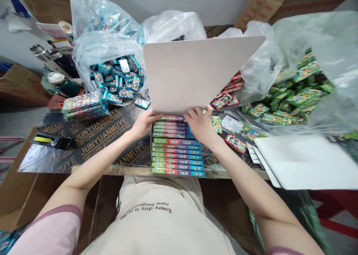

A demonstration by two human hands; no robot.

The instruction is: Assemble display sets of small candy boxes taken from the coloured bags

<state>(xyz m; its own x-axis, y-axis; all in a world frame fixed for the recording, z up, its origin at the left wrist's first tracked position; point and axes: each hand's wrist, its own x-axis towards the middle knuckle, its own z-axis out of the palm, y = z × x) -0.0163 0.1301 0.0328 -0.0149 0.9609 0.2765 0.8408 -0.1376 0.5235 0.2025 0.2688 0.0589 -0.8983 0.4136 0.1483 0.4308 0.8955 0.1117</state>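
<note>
Through the head camera I see a row of thin, colourful boxes (177,160) at the near edge of the table (89,143). The row runs straight away from the body; each box's long axis lies crosswise, left to right. Both hands are at its far end. The left hand (144,124) is at the far left corner, fingers close together; from it, the row lies rightward and toward the body. The right hand (200,126) is nearer, its bent fingers covering the far right corner, so the row lies leftward and bodyward of it. A white panel (192,74) rises at the row's far end, wider than the row. I cannot tell whether either hand pinches its lower edge or merely rests there. Beyond the row, blue packs (117,81) lie left, green packs (302,98) right.
</note>
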